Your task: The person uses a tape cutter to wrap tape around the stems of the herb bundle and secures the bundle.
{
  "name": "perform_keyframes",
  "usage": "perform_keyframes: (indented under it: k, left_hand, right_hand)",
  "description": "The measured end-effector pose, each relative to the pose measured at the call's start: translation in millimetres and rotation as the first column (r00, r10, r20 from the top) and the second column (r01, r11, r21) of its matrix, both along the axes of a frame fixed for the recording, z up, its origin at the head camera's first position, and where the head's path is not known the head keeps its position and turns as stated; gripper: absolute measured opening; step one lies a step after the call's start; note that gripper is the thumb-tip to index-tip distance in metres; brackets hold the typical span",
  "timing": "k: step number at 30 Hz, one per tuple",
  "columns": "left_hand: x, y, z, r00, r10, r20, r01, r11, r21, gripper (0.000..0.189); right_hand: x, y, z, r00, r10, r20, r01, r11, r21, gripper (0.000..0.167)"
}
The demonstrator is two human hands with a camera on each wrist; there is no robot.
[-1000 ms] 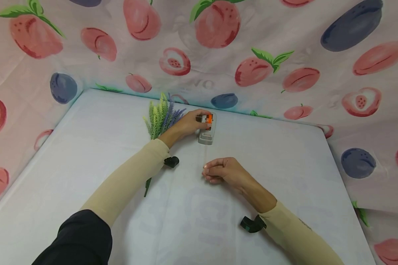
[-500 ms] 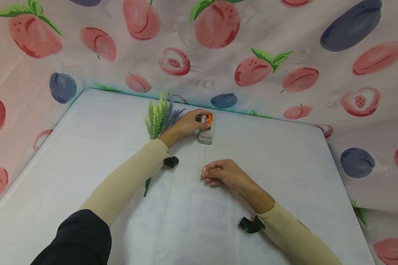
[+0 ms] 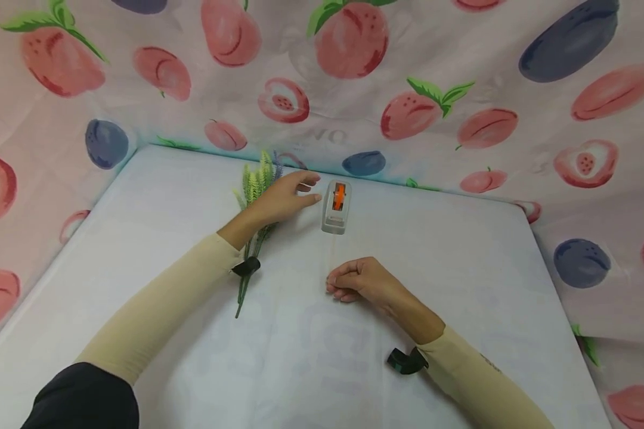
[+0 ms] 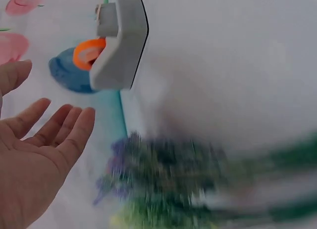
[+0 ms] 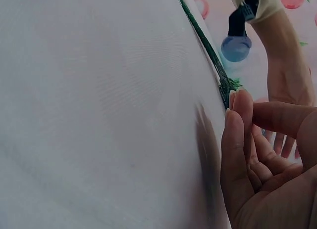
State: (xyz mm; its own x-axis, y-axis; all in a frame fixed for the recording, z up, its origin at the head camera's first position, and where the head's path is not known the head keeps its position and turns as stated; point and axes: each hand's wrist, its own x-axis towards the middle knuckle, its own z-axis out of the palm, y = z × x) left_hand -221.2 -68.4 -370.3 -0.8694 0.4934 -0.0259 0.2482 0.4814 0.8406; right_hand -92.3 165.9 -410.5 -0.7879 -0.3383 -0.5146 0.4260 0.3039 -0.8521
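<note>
A grey tape dispenser (image 3: 334,224) with an orange core stands near the table's back edge. From its front a faint clear strip of tape (image 3: 331,250) runs toward me. My right hand (image 3: 372,280) pinches the end of that strip between thumb and fingertips, low over the table. Just left of the dispenser is my left hand (image 3: 281,199), its fingers spread and holding nothing; in the left wrist view its fingertips are apart from the dispenser (image 4: 126,46). Under the left forearm lies a bunch of artificial flowers (image 3: 253,185), yellow-green and purple, partly hidden by the hand.
A white cloth covers the table (image 3: 434,268). Behind it and at the sides hangs a pink curtain (image 3: 220,101) printed with fruit. Green flower stems (image 3: 242,295) point toward the table's front.
My left hand has let go of the dispenser and moved left, over the flowers, its fingers opening. My right hand stays almost in place, still pinching the strip.
</note>
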Motion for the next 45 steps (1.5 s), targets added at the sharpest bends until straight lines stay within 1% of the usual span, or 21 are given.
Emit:
perform_keyframes:
  k: [4,7,11,16,24,30,36,41,45]
  left_hand:
    - [13.2,-21.2,7.4,1.0,-0.006,-0.03,0.006,1.0,-0.019,0.055]
    - [22.4,-34.6,10.7,1.0,0.0,-0.03,-0.001,1.0,-0.026,0.054]
    - [32.8,-48.6,10.3,1.0,0.001,-0.025,-0.002,0.999,-0.038,0.054]
    - [45.5,-62.0,8.4,1.0,0.0,-0.013,-0.001,0.998,-0.068,0.058]
    - [61.3,-79.8,9.0,0.998,0.039,-0.041,-0.044,0.991,-0.123,0.063]
    - [69.5,-94.6,4.3,0.997,0.076,-0.011,-0.077,0.985,-0.158,0.065]
    - [77.2,-105.7,-2.3,0.995,0.1,0.011,-0.096,0.981,-0.168,0.066]
    - [83.3,-110.3,-9.6,0.993,0.111,0.029,-0.104,0.977,-0.185,0.067]
    - [85.7,-110.1,-17.5,0.992,0.115,0.04,-0.107,0.978,-0.178,0.067]
  right_hand:
    - [-0.4,-0.2,1.6,1.0,0.009,0.006,-0.009,1.0,0.004,0.016]
    - [-0.3,0.1,2.1,1.0,0.011,0.006,-0.011,1.0,0.002,0.017]
    - [0.0,1.1,2.8,1.0,0.022,-0.004,-0.022,1.0,-0.008,0.018]
    - [0.1,2.0,3.8,0.999,0.03,-0.012,-0.031,0.999,-0.02,0.02]
    - [0.3,2.8,3.3,0.999,0.035,-0.014,-0.035,0.999,-0.014,0.02]
    - [0.0,1.9,3.2,0.999,0.036,-0.008,-0.036,0.999,-0.009,0.02]
    - [-0.5,1.1,4.5,0.999,0.032,-0.009,-0.032,0.999,-0.001,0.018]
    - [-0.7,1.6,4.5,0.999,0.041,-0.009,-0.041,0.999,-0.002,0.018]
    - [-0.6,1.3,4.9,0.999,0.04,-0.01,-0.04,0.999,0.004,0.018]
